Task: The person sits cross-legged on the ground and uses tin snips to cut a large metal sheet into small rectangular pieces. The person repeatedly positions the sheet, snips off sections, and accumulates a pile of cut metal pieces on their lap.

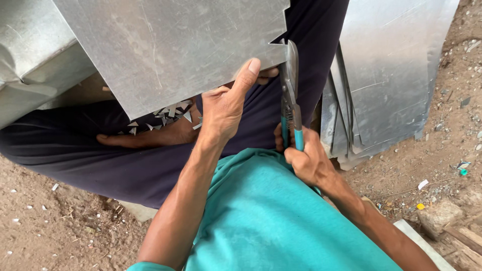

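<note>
Teal shirt (271,216) up front; left hand (226,108) pinching thin, stiff metal sheet (170,47) w/ sharp edges, so hold near the cut. Right hand (309,160) closed round snips (290,95).

One flat grey metal sheet (170,50), one pair of teal-handled tin snips (290,95), two hands, one stack of cut grey metal sheets (386,75), roughly a dozen small triangular metal offcuts (165,114).

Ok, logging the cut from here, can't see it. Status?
Left hand pinching sheet metal edge. Right hand squeezing tin snips at the notched corner. Small offcuts lie on lap, clear of blades.
</note>
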